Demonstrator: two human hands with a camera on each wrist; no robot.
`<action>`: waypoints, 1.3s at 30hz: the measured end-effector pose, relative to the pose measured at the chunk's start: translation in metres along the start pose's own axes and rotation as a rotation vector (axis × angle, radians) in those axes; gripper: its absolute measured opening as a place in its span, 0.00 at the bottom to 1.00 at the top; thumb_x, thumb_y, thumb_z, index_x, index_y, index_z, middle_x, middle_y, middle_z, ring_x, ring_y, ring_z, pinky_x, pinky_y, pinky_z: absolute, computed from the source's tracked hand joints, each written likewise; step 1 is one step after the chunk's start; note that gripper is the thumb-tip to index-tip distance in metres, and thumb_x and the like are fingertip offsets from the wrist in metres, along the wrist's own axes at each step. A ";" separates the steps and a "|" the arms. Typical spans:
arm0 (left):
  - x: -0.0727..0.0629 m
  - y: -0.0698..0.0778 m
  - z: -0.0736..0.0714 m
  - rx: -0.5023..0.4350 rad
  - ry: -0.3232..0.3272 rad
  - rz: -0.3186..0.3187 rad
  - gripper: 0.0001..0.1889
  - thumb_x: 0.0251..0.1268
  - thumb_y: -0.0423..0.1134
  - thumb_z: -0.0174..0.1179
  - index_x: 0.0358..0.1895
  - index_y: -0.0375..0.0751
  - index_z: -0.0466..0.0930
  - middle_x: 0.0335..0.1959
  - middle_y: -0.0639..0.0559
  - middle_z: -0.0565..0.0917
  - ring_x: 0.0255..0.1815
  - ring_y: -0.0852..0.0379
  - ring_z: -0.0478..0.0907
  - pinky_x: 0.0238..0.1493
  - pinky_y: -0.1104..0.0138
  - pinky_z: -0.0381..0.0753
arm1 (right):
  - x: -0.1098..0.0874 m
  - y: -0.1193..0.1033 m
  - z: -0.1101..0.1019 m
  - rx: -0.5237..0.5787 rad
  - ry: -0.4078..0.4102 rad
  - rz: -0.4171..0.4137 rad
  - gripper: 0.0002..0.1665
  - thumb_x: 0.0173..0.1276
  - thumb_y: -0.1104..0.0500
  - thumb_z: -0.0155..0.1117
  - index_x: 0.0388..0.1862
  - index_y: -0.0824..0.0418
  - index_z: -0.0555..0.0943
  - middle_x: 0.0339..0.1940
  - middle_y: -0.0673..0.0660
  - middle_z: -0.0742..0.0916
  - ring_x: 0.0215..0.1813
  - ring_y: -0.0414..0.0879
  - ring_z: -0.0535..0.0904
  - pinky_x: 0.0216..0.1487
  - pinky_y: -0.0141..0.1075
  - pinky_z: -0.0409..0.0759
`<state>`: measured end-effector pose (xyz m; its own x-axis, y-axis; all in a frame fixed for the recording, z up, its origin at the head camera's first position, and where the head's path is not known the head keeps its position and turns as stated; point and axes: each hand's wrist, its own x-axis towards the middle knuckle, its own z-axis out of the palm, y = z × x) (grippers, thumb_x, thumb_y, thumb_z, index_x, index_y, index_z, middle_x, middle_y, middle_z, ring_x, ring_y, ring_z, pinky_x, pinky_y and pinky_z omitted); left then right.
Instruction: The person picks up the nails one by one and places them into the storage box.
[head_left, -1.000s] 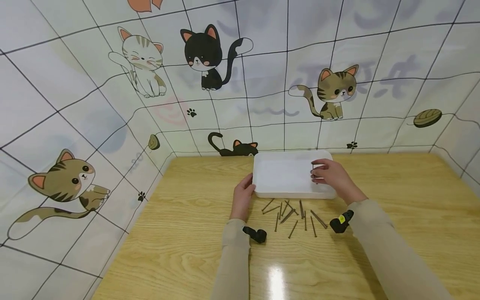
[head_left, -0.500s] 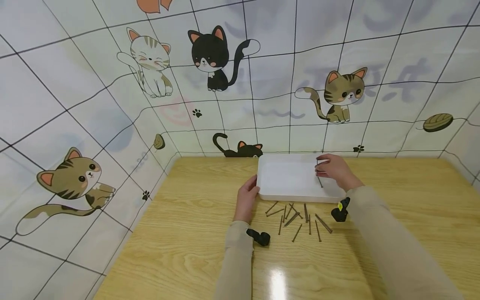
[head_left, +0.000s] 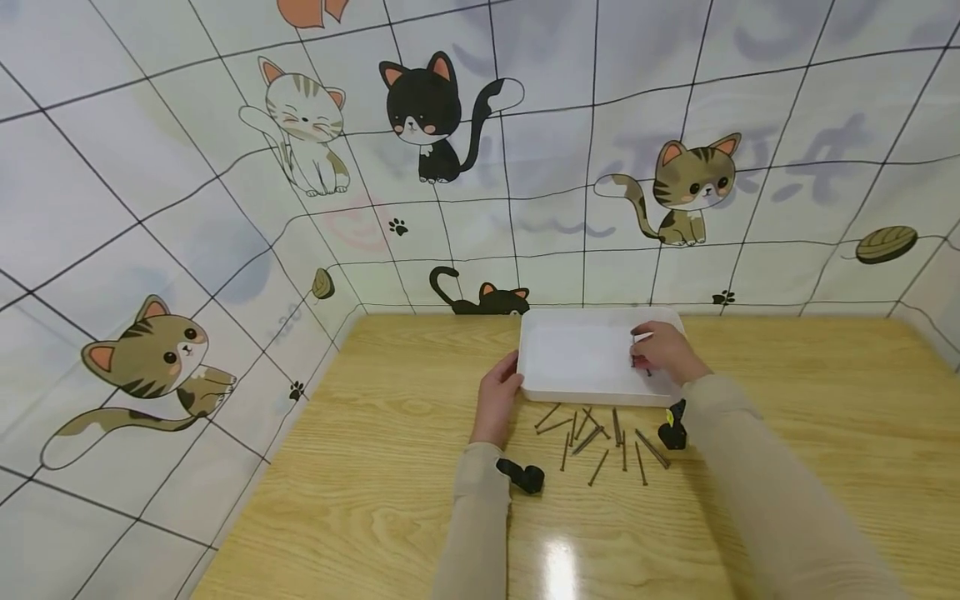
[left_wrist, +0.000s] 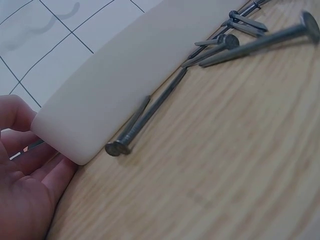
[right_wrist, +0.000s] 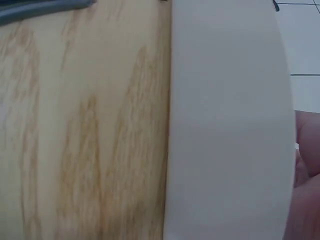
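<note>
A white rectangular tray (head_left: 573, 358) lies near the back of the wooden table. My left hand (head_left: 495, 404) holds its left end; in the left wrist view the thumb and fingers close around the tray's corner (left_wrist: 65, 135). Over the right part of the tray, my right hand (head_left: 663, 350) has its fingers bent down and pinches a nail (head_left: 633, 354), largely covered by the fingers. Several loose nails (head_left: 598, 469) are scattered on the table along the tray's front side. Two nails (left_wrist: 142, 120) lie side by side close to the tray wall in the left wrist view.
The wooden table (head_left: 360, 467) reaches back to a wall covering (head_left: 555, 167) printed with cats and grid lines. Black wrist cameras (head_left: 522, 476) sit on both sleeves. In the right wrist view the tray's outer wall (right_wrist: 227, 125) fills the middle.
My right hand has lowered toward the tray floor, and the nail that hung slanting from its fingers is now mostly hidden. The left hand stays on the tray's left end. The head view shifted slightly.
</note>
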<state>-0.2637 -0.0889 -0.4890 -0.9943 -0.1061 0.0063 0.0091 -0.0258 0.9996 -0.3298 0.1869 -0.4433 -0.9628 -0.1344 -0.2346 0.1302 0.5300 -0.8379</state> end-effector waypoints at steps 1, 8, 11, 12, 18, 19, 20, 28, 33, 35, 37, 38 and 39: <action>0.000 0.000 0.000 -0.003 -0.002 0.003 0.24 0.59 0.30 0.49 0.61 0.45 0.69 0.57 0.53 0.72 0.58 0.61 0.66 0.56 0.64 0.66 | 0.000 0.000 0.001 -0.030 0.007 -0.001 0.27 0.62 0.66 0.49 0.60 0.73 0.62 0.44 0.69 0.77 0.33 0.46 0.79 0.35 0.36 0.78; -0.002 0.002 0.001 -0.005 -0.001 0.002 0.24 0.58 0.31 0.49 0.60 0.45 0.69 0.56 0.57 0.73 0.57 0.62 0.67 0.55 0.65 0.66 | 0.001 0.001 0.000 -0.275 0.079 -0.035 0.25 0.59 0.65 0.50 0.56 0.73 0.68 0.40 0.66 0.80 0.27 0.46 0.74 0.26 0.35 0.72; -0.002 0.002 0.001 0.000 0.001 0.008 0.24 0.58 0.31 0.50 0.60 0.46 0.69 0.55 0.57 0.73 0.56 0.63 0.67 0.55 0.65 0.66 | 0.000 0.001 -0.001 -0.290 0.081 -0.032 0.25 0.58 0.65 0.51 0.56 0.73 0.68 0.36 0.63 0.81 0.24 0.46 0.74 0.24 0.35 0.71; -0.002 0.001 0.000 0.000 0.001 0.008 0.24 0.58 0.31 0.50 0.60 0.46 0.70 0.55 0.57 0.74 0.56 0.63 0.67 0.55 0.65 0.66 | -0.001 0.000 -0.001 -0.293 0.079 -0.031 0.25 0.58 0.65 0.51 0.56 0.74 0.68 0.34 0.63 0.81 0.23 0.46 0.73 0.23 0.36 0.71; -0.001 0.000 -0.001 -0.003 -0.014 0.026 0.24 0.58 0.31 0.49 0.60 0.46 0.69 0.56 0.55 0.73 0.57 0.61 0.67 0.56 0.64 0.65 | -0.002 0.001 0.000 -0.325 0.074 -0.041 0.24 0.59 0.65 0.50 0.54 0.75 0.69 0.33 0.63 0.82 0.22 0.46 0.73 0.23 0.36 0.72; -0.001 0.000 -0.002 -0.003 -0.016 0.030 0.24 0.59 0.31 0.49 0.60 0.46 0.69 0.57 0.54 0.73 0.58 0.60 0.66 0.56 0.63 0.65 | -0.002 0.001 0.000 -0.331 0.075 -0.044 0.24 0.60 0.65 0.49 0.54 0.75 0.70 0.35 0.64 0.81 0.23 0.47 0.73 0.23 0.36 0.72; -0.001 0.000 -0.002 0.000 -0.017 0.031 0.24 0.59 0.31 0.49 0.61 0.47 0.69 0.57 0.54 0.72 0.58 0.60 0.66 0.56 0.63 0.65 | -0.003 0.001 0.000 -0.338 0.074 -0.046 0.24 0.60 0.65 0.49 0.54 0.75 0.70 0.38 0.66 0.81 0.23 0.47 0.73 0.23 0.36 0.72; -0.003 0.005 -0.003 -0.003 -0.028 0.018 0.24 0.60 0.29 0.49 0.61 0.44 0.68 0.58 0.51 0.71 0.60 0.57 0.65 0.56 0.63 0.65 | -0.007 -0.005 0.001 -0.387 0.084 -0.046 0.22 0.60 0.65 0.47 0.51 0.77 0.72 0.39 0.67 0.81 0.23 0.47 0.74 0.23 0.36 0.72; -0.001 0.000 -0.002 0.000 -0.015 0.023 0.24 0.58 0.31 0.50 0.61 0.46 0.69 0.57 0.55 0.73 0.58 0.60 0.66 0.55 0.64 0.66 | -0.007 -0.006 0.001 -0.408 0.090 -0.044 0.21 0.59 0.65 0.48 0.49 0.78 0.73 0.28 0.62 0.83 0.22 0.47 0.75 0.22 0.35 0.71; -0.001 0.000 -0.002 -0.002 -0.015 0.023 0.24 0.57 0.32 0.50 0.61 0.47 0.69 0.57 0.55 0.73 0.58 0.60 0.67 0.55 0.64 0.66 | -0.007 -0.006 0.001 -0.407 0.084 -0.044 0.22 0.59 0.66 0.48 0.50 0.78 0.73 0.24 0.59 0.83 0.21 0.47 0.75 0.22 0.36 0.71; -0.001 0.000 -0.002 -0.002 -0.013 0.024 0.24 0.57 0.32 0.50 0.61 0.47 0.69 0.56 0.56 0.73 0.57 0.61 0.67 0.55 0.65 0.66 | -0.007 -0.007 0.001 -0.408 0.081 -0.045 0.22 0.60 0.66 0.48 0.51 0.78 0.72 0.21 0.57 0.82 0.20 0.46 0.74 0.22 0.36 0.71; -0.001 0.000 -0.002 -0.002 -0.011 0.024 0.24 0.57 0.32 0.50 0.60 0.47 0.69 0.56 0.56 0.73 0.57 0.61 0.67 0.55 0.65 0.66 | -0.007 -0.007 0.001 -0.408 0.080 -0.046 0.22 0.60 0.66 0.48 0.51 0.79 0.72 0.19 0.56 0.82 0.20 0.45 0.74 0.22 0.36 0.71; -0.001 0.000 -0.002 -0.001 -0.011 0.025 0.24 0.57 0.32 0.50 0.60 0.47 0.69 0.56 0.56 0.73 0.57 0.61 0.67 0.55 0.65 0.66 | -0.008 -0.007 0.001 -0.408 0.079 -0.046 0.23 0.60 0.66 0.48 0.51 0.79 0.71 0.19 0.56 0.82 0.20 0.45 0.74 0.22 0.36 0.71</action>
<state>-0.2627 -0.0909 -0.4892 -0.9949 -0.0959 0.0316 0.0341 -0.0247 0.9991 -0.3229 0.1831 -0.4361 -0.9827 -0.1094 -0.1492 -0.0028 0.8153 -0.5790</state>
